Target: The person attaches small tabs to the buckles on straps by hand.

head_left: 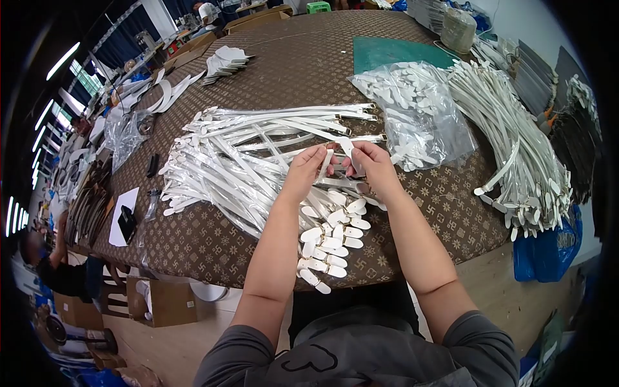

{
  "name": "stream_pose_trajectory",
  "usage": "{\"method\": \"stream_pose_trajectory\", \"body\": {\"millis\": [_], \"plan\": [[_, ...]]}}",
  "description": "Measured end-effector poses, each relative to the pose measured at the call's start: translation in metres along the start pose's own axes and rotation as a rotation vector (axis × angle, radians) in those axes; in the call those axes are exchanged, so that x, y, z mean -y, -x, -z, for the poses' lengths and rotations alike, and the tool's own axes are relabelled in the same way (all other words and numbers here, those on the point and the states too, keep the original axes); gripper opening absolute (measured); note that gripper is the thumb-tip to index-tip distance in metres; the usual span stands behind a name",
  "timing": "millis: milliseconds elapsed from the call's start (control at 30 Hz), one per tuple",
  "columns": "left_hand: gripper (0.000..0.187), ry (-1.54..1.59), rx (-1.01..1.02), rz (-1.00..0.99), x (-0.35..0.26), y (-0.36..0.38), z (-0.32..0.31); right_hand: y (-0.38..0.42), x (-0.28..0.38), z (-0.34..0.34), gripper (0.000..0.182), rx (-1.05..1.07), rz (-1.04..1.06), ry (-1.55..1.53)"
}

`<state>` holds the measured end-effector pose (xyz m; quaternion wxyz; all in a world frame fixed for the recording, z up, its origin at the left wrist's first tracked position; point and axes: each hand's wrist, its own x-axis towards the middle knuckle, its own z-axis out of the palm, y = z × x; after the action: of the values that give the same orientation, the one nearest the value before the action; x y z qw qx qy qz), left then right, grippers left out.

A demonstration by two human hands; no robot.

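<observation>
Both of my hands are raised over the middle of a pile of white straps [238, 184], many in clear plastic sleeves. My left hand [305, 173] pinches a narrow white strap end, with a small buckle frame beside its fingertips. Between the thumb and fingers of my right hand [375, 169] is a white rounded tab [349, 149], close to that strap end. Whether the two pieces are joined is hidden by my fingers. Below my hands, several white tabs with metal buckles [332, 244] lie heaped at the near side of the pile.
A clear bag of white tabs [419, 116] lies right of my hands, near a green mat [387, 53]. Further right is a thick bundle of white straps [509, 148]. A black phone [127, 224] rests on white paper at left. Another person [61, 274] sits at the left edge.
</observation>
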<state>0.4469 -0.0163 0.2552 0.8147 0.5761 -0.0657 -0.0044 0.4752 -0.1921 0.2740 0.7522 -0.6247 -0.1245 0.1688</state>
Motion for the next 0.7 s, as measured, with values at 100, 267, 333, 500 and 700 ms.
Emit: {"method": "stream_pose_trajectory", "body": {"millis": [100,267,333,500,700], "plan": [[0.031,0.005,0.005,0.013,0.001,-0.001,0.002,0.000,0.000,0.000,0.018,-0.018,-0.002,-0.034],[0.030,0.007,-0.009,0.028,0.000,0.000,0.000,-0.003,-0.005,0.000,0.017,-0.060,0.088,0.070],[0.028,0.019,-0.010,0.041,-0.001,0.000,-0.001,-0.004,-0.007,0.000,0.017,-0.056,0.167,0.188],[0.024,0.064,0.000,0.054,-0.001,0.000,0.000,-0.003,-0.014,0.000,0.017,-0.072,0.306,0.425],[0.021,0.027,-0.013,0.062,0.002,-0.001,0.003,-0.002,-0.011,0.000,0.013,-0.112,0.461,0.612]]}}
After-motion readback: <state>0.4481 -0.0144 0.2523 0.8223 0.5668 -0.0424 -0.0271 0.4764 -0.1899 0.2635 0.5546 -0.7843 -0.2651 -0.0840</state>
